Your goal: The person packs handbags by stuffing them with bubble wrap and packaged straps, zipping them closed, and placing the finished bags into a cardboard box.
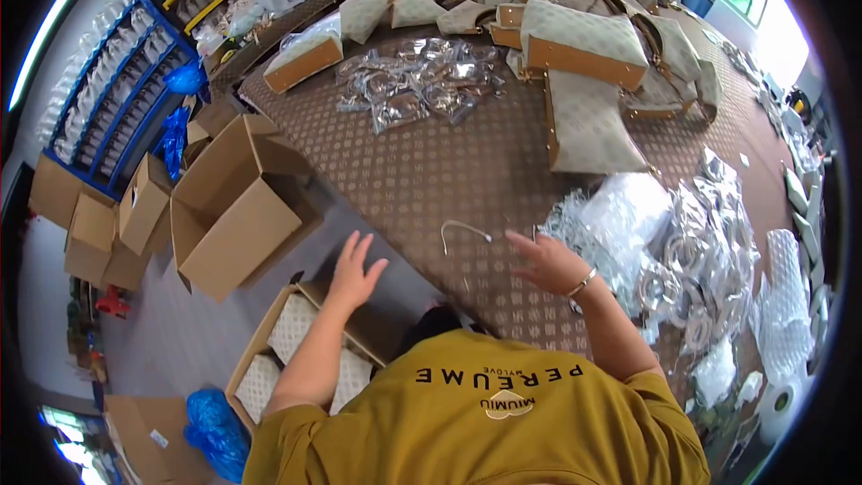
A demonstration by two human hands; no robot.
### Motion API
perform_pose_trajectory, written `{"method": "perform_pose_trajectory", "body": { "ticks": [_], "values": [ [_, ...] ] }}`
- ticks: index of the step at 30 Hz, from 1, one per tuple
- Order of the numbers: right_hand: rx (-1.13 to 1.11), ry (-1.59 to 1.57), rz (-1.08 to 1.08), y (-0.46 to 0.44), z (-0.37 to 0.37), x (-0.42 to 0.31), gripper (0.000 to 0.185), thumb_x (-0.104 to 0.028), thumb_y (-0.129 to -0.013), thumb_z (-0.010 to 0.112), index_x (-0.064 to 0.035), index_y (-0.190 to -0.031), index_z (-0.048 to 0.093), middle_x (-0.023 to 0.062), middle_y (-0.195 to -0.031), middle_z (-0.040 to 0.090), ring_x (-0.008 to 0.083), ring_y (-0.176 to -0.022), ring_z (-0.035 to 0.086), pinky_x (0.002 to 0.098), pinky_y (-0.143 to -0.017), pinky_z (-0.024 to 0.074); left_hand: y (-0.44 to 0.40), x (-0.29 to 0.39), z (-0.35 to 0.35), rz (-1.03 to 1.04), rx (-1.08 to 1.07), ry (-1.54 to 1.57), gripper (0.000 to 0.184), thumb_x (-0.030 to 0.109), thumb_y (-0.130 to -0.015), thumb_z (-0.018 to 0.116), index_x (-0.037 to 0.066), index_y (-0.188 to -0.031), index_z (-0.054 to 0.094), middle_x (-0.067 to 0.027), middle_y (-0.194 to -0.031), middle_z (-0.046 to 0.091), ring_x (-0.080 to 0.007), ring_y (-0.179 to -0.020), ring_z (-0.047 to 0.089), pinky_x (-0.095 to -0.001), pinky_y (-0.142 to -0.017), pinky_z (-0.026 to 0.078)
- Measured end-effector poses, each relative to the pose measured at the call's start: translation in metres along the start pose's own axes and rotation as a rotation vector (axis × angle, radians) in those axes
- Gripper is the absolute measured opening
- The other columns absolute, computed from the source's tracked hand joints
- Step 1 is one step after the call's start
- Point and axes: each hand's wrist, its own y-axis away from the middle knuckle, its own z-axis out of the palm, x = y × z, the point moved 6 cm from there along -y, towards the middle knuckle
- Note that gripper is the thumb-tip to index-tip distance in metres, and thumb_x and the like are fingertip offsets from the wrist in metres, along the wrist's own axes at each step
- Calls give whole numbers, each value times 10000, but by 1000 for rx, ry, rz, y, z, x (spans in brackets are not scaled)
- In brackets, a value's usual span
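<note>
My left hand (356,271) is raised over the gap beside the table edge, fingers spread and holding nothing. Just below it, a cardboard box (256,341) contains several pale patterned bags (294,327). My right hand (549,264), with a bracelet at the wrist, hovers over the brown patterned table (404,180). Its fingers are apart, slightly blurred, with nothing visible in them. Between the hands, nearer the right one, a thin whitish cord (462,224) lies curved on the table. Clear plastic wrapping (624,216) sits right beside my right hand.
Patterned handbags with tan bases (584,58) are piled across the back. Bagged metal-looking parts (422,81) lie before them; more plastic packets (696,251) lie at right. An open carton (238,216) stands left of the table. Blue shelving (112,81) lines the far left.
</note>
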Motion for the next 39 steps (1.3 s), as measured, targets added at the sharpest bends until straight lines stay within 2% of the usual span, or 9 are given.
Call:
{"method": "perform_pose_trajectory", "body": {
  "ticks": [7,13,20,23,29,32,34,36,39],
  "values": [
    [535,-79,295,-199,-71,68,485,-309,-876,525,-57,-1276,413,274,-977,555,426,-933,518,433,-814,422,-250,-118,-54,54,160,-56,534,355,-807,613,107,-1258,470,-208,-1347,357,-351,-1234,359,-399,-983,349],
    [526,-50,511,-395,-89,172,520,-390,-903,455,-41,-1286,407,289,-1128,517,421,-1046,486,442,-850,407,-475,-218,-15,126,150,102,533,412,-832,558,115,-1265,466,-198,-1381,312,-375,-1243,335,-396,-1009,311],
    [305,315,928,-523,-74,253,578,-429,-876,470,-195,-1373,289,266,-1192,499,445,-1061,486,417,-885,421,-606,-184,26,223,-170,49,617,532,-790,549,179,-1288,460,-134,-1409,305,-371,-1296,252,-510,-1043,198],
    [119,177,910,-510,-39,252,587,-330,-857,514,-273,-1383,260,268,-1208,487,444,-1094,467,414,-929,400,-600,-169,45,91,-477,-155,642,580,-764,549,211,-1283,474,-97,-1398,344,-355,-1320,214,-574,-1043,131],
    [34,75,703,-450,1,163,504,-279,-839,527,-226,-1320,386,247,-1089,561,441,-1191,369,473,-928,380,-593,-145,35,495,-1086,-385,682,592,-715,589,265,-1298,450,-70,-1395,356,-346,-1337,167,-631,-1013,131],
    [203,-46,579,-430,-7,140,496,-341,-841,531,-201,-1302,413,223,-1050,583,427,-1145,419,458,-933,377,-651,-117,67,471,-792,-28,680,623,-703,590,290,-1282,465,-47,-1438,273,-364,-1345,107,-634,-1015,117],
    [220,-113,720,-421,-13,132,507,-344,-836,545,-188,-1301,417,209,-1066,581,430,-1142,421,460,-952,358,-661,-78,74,441,-307,-63,640,600,-647,655,239,-1169,570,-47,-1438,265,-366,-1343,118,-636,-1003,152],
    [241,-203,958,-405,-19,131,531,-351,-824,573,-163,-1298,423,180,-1099,576,435,-1135,427,464,-989,319,-654,-53,96,407,-393,-154,612,557,-640,682,213,-1137,588,-75,-1428,279,-368,-1337,137,-583,-1017,179],
    [252,-39,877,-384,6,116,542,-370,-825,569,-149,-1298,423,188,-1055,587,433,-1131,428,503,-997,281,-637,-31,121,291,-530,-374,557,471,-625,736,160,-1073,622,-132,-1408,307,-374,-1325,175,-477,-1047,233]
  ]
}}
